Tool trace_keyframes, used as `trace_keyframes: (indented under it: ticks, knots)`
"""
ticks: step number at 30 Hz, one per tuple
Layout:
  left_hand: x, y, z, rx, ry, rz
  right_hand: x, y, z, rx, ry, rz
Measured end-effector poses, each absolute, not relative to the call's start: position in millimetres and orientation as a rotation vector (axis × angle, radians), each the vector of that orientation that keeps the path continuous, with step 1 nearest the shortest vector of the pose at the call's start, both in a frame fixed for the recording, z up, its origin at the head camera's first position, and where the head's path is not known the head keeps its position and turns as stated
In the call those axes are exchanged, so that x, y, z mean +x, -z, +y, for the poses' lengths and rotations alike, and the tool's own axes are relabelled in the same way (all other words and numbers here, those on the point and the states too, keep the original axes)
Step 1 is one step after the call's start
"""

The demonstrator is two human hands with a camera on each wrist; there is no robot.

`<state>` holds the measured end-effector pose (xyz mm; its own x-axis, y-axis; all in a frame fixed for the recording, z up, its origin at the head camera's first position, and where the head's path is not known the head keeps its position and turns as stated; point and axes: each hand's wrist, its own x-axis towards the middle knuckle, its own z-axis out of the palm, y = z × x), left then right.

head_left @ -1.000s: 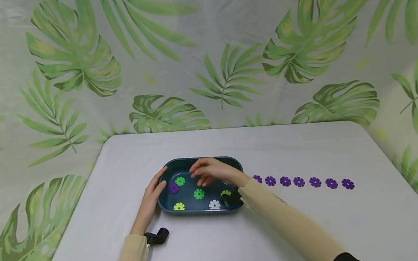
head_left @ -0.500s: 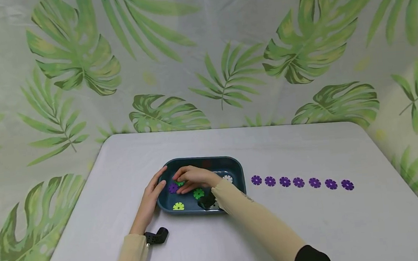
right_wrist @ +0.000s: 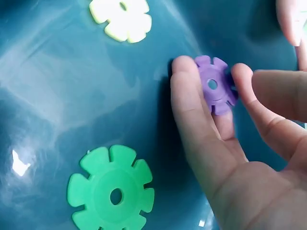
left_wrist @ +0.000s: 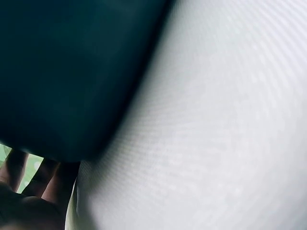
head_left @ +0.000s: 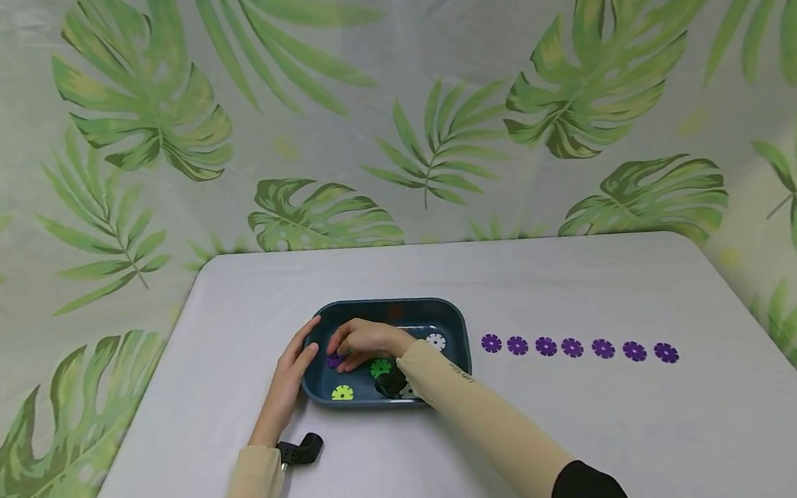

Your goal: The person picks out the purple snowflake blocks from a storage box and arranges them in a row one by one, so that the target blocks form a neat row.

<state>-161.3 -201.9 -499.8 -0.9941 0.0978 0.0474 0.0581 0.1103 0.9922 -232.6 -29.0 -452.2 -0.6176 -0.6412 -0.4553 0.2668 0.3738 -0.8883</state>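
My left hand (head_left: 286, 377) holds the left end of the dark teal tray (head_left: 383, 402), thumb over the rim and fingers along the outer wall. The left wrist view shows its fingers (left_wrist: 60, 184) at the tray's underside. Inside the tray, my right hand (head_left: 371, 340) pinches a purple notched interlocking disc (right_wrist: 215, 86) with thumb and fingers around its edge. A green disc (right_wrist: 112, 189) lies below that hand. A pale yellow disc (head_left: 342, 393) lies at the tray's front left, and a white disc (head_left: 436, 342) toward its right end.
Several purple discs (head_left: 572, 348) lie in a slightly slanting row on the white-covered table (head_left: 516, 286) right of the tray. A reddish disc (head_left: 395, 312) shows at the tray's back wall. A leaf-patterned cloth (head_left: 317, 129) hangs behind the table.
My right hand has moved left within the tray, to the purple disc, uncovering the white disc and the reddish one. My left hand has stayed on the tray's end.
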Motion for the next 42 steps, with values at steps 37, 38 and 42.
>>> trace_keyframes:
  ticks: [37, 38, 42]
  knots:
    - [-160, 504, -202, 0.165, -2.063, 2.343, -221, 434, 259, -0.314, 1.653, 2.05]
    - [-160, 504, -201, 0.164, -2.061, 2.345, -218, 435, 272, -0.297, 1.654, 2.067]
    - [-159, 503, -200, 0.161, -2.053, 2.354, -203, 443, 324, -0.232, 1.683, 2.112]
